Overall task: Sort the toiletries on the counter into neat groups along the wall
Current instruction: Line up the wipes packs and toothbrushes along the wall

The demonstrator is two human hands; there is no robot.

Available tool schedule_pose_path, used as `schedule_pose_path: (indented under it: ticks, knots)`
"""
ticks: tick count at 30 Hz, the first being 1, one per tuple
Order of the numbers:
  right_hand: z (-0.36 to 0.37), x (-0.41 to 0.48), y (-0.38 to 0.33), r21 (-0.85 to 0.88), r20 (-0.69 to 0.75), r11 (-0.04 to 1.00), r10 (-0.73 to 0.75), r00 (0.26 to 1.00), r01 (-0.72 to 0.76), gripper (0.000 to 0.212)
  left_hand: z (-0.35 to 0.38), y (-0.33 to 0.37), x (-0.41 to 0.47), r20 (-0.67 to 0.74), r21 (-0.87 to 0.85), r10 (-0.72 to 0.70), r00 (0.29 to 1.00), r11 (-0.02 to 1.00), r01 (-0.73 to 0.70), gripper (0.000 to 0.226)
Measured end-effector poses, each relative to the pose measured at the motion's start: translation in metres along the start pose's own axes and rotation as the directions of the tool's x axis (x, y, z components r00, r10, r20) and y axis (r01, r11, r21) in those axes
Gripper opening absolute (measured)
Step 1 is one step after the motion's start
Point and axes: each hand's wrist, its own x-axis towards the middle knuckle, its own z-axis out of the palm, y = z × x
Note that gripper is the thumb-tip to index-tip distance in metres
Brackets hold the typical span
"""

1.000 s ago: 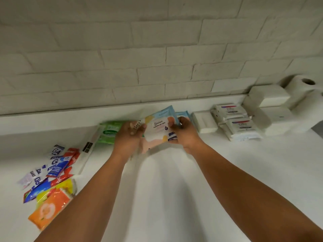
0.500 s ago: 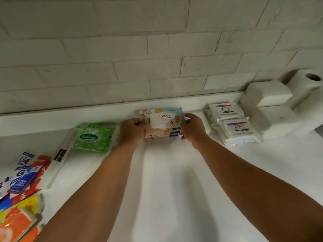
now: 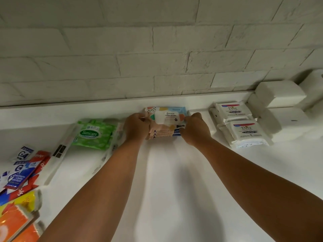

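A stack of colourful wet-wipe packs (image 3: 166, 119) rests on the white counter (image 3: 167, 189) close to the wall. My left hand (image 3: 137, 127) grips its left end and my right hand (image 3: 194, 129) grips its right end. Left of the stack lies a green Sanicare wipes pack (image 3: 93, 133). To the right lie two white Dove wipe packs (image 3: 242, 123), one behind the other. A small white soap box (image 3: 203, 111) shows just behind my right hand.
White tissue packs (image 3: 279, 96) and a toilet roll (image 3: 314, 81) are stacked at the far right against the brick wall. At the left edge lie toothpaste boxes and sachets (image 3: 22, 170), orange and yellow packs (image 3: 15, 217), and long clear toothbrush packs (image 3: 60, 152).
Both hands carried the colourful wipe packs from mid-air down and back onto the counter by the wall. The view has shifted right and closer, so the left pile sits nearer the frame edge.
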Motion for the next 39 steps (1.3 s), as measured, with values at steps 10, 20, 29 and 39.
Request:
schedule_pose_path:
  ticks: [10,20,29,39]
  knots:
    - [0.016,-0.031,-0.063,0.181,-0.252,0.845,-0.455,0.854,0.503,0.026,-0.08,-0.063,0.043,0.05,0.553,0.222,0.974,0.806,-0.213,0.039]
    - [0.097,-0.057,-0.149,0.279,0.145,0.857,-0.483,0.863,0.433,0.053,-0.121,-0.117,0.043,0.301,0.749,0.024,0.953,0.612,-0.252,0.065]
    - [0.143,-0.104,-0.187,0.178,0.167,0.91,-0.402,0.9,0.373,0.077,-0.155,-0.17,0.021,0.391,0.68,0.022,0.92,0.667,-0.304,0.08]
    - [0.166,-0.193,-0.253,0.237,0.201,0.912,-0.382,0.902,0.334,0.07,-0.254,-0.215,-0.031,0.28,0.577,0.117,0.953,0.773,-0.264,0.057]
